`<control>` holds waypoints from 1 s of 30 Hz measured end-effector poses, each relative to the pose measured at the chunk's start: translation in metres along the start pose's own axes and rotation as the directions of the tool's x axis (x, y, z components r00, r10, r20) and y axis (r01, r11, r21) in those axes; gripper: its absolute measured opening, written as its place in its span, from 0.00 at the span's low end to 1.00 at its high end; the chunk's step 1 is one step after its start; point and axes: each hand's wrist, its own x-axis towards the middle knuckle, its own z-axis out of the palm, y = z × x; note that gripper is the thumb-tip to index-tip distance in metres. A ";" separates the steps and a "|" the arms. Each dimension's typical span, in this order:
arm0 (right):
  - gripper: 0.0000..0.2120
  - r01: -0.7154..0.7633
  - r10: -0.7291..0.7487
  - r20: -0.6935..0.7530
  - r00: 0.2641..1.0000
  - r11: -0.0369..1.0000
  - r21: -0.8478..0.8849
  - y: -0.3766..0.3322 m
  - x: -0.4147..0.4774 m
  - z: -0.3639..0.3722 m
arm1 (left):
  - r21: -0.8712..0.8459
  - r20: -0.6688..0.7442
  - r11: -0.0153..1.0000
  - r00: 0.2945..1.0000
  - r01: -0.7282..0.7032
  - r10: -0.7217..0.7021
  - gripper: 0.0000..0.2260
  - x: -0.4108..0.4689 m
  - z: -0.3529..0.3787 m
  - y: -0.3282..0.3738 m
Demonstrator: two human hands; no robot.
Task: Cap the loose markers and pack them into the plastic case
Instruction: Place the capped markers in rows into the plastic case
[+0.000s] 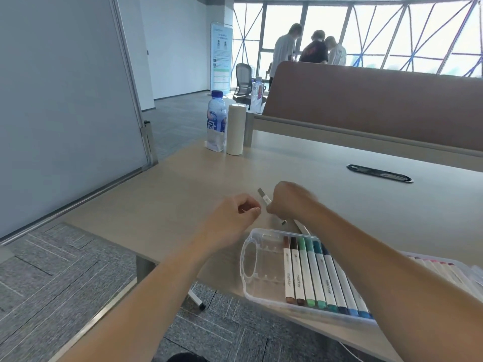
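Note:
A clear plastic case (pixel 251 259) lies open on the table's near edge, with several capped white markers (pixel 308 273) side by side in it and free slots at its left end. Just beyond the case, my right hand (pixel 287 201) is shut on a white marker (pixel 264 197) whose grey end sticks up to the left. My left hand (pixel 239 212) is beside it with fingers pinched together; what they hold is too small to see. Another loose marker (pixel 300 226) lies partly hidden under my right wrist.
A water bottle (pixel 216 121) and a white cylinder (pixel 236 129) stand at the table's far left. A black cable slot (pixel 379 173) is at the right. A brown divider (pixel 366 105) backs the table. Three people stand far off by the windows.

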 end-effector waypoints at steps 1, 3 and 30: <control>0.13 0.011 -0.011 -0.010 1.000 0.999 0.046 0.002 -0.005 -0.005 | 0.006 0.000 1.000 1.000 -0.004 0.004 0.05 -0.001 0.000 0.001; 0.14 0.026 -0.030 0.023 0.999 0.985 0.173 0.004 -0.018 -0.017 | 0.022 0.000 1.000 1.000 -0.009 0.009 0.04 -0.006 -0.001 0.004; 0.18 0.053 -0.133 0.183 0.974 0.920 0.388 0.043 -0.099 0.008 | 0.496 0.419 0.826 0.907 -0.268 0.043 0.27 -0.051 0.019 0.016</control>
